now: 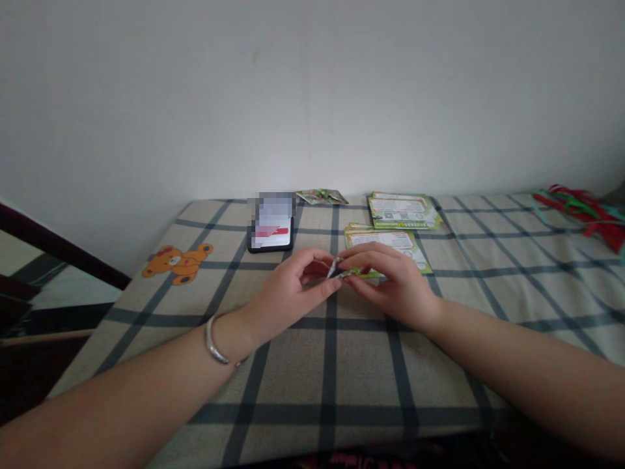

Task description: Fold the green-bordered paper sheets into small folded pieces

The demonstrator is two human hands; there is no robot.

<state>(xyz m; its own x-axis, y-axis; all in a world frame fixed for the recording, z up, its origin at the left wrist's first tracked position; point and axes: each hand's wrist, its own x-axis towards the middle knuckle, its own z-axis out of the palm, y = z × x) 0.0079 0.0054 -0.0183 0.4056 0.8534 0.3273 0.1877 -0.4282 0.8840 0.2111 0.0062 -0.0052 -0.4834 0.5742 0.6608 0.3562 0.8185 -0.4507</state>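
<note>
My left hand [307, 277] and my right hand [390, 277] meet over the middle of the table, each pinching a small silvery foil packet [334, 267] between thumb and fingers. Most of the packet is hidden by the fingers. A silver bangle [213, 342] circles my left wrist. Just behind my right hand lies a loose stack of green-and-white printed cards [385, 238], partly covered by that hand. A second stack of similar cards [403, 207] lies farther back, near the wall.
A phone [273, 225] with a lit, partly blurred screen lies left of the hands. Beside it, some crumpled foil packets [322, 196] rest by the wall. A bear picture [178, 262] is at the left on the checked tablecloth [293, 371]. Red and green material [586, 212] lies far right.
</note>
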